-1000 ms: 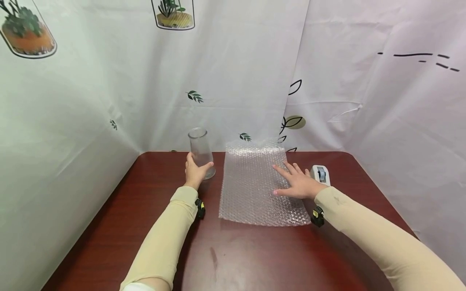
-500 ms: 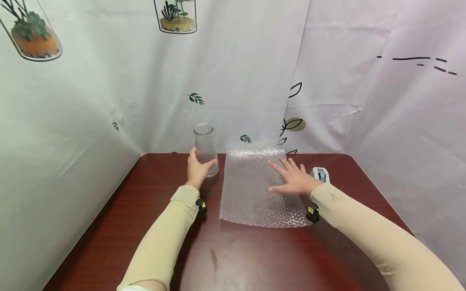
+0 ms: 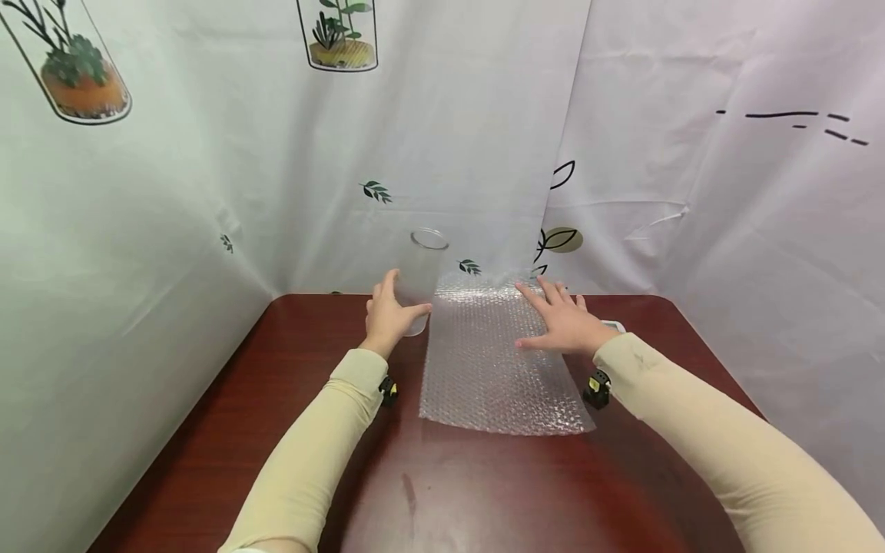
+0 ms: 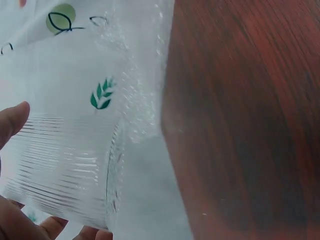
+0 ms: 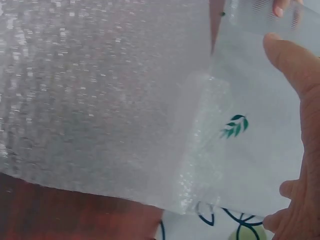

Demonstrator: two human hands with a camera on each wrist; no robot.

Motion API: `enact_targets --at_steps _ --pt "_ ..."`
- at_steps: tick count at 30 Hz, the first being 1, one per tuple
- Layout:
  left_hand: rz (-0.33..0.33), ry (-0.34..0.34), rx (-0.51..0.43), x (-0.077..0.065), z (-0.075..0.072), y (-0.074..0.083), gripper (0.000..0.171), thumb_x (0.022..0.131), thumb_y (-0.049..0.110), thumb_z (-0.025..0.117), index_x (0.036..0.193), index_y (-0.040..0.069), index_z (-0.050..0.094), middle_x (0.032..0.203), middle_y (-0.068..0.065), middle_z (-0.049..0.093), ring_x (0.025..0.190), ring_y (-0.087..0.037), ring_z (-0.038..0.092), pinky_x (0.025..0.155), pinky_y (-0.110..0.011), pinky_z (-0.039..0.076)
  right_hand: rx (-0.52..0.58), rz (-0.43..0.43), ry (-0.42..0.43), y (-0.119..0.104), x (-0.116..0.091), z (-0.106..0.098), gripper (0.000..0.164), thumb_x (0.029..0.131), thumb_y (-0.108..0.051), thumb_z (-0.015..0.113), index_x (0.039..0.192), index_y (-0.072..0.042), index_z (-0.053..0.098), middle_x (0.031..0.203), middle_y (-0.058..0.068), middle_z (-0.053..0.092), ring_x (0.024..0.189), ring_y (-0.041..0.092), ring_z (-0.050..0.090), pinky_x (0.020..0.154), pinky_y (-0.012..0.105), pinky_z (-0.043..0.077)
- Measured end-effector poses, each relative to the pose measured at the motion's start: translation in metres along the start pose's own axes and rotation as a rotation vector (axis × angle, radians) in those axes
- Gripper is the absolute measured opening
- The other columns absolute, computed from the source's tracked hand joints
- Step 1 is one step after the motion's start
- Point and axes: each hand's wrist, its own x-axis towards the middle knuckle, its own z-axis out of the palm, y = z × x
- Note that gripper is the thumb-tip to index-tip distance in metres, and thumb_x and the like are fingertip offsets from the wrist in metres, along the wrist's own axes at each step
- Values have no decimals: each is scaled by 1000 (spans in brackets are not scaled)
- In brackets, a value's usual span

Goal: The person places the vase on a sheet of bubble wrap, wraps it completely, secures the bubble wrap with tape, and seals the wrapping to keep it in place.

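My left hand [image 3: 390, 313] grips a clear glass vase [image 3: 419, 276] around its lower body, with the thumb on the near right side. The vase leans slightly right, and its base overlaps the left edge of the bubble wrap [image 3: 491, 376] in the head view. Fine ridges line the vase [image 4: 65, 170] in the left wrist view, thumb on one side and fingers on the other. With fingers spread, my right hand [image 3: 565, 324] hovers over the right side of the sheet, holding nothing. Bubble wrap [image 5: 100, 100] fills much of the right wrist view.
A white tape dispenser [image 3: 614, 326] is mostly hidden behind the right hand. The reddish-brown table [image 3: 484, 491] ends at a white printed curtain [image 3: 470, 153] at the back, with more curtain on both sides.
The left hand has carried the vase rightward to the sheet's left edge, and the vase has tilted right. My right hand has shifted slightly up, now covering most of the tape dispenser.
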Motion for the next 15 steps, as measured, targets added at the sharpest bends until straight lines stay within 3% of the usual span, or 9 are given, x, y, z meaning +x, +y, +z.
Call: enact_targets --at_steps 7,15 --pt "109 32 128 -10 7 21 91 74 45 87 150 30 40 143 -14 45 123 -42 42 95 -63 37 -11 -8 38 -4 7 -18 115 83 -65 71 164 -29 -2 167 21 -5 149 55 1 106 81 10" --pt "247 72 265 -22 17 36 90 71 47 89 147 31 44 132 -11 49 108 -35 44 86 -55 39 5 -50 162 -13 12 -33 120 82 -57 77 163 -31 -8 168 16 -7 150 51 2 110 76 13"
